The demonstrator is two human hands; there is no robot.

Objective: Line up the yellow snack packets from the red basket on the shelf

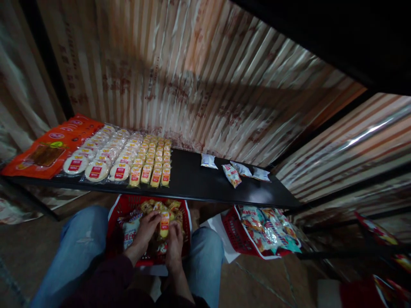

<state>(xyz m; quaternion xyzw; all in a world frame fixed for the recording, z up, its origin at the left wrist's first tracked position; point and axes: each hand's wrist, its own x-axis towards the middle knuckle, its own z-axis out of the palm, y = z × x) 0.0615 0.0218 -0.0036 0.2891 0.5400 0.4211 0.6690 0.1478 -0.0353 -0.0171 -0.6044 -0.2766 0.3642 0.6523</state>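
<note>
Yellow snack packet (164, 223) held between left hand (148, 229) and right hand (174, 241), lower centre of frame.
The packet is pinched at its sides by both hands, over a red basket (117, 209). Similar yellow packets (156, 173) are set in rows on the black shelf (192, 179), left of centre.

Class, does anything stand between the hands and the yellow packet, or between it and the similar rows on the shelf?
Nothing visible separates the left hand or right hand from the yellow packet; both appear to touch it. Between the packet and the similar rows lie the basket's far side and the shelf's front edge in this view.
</note>
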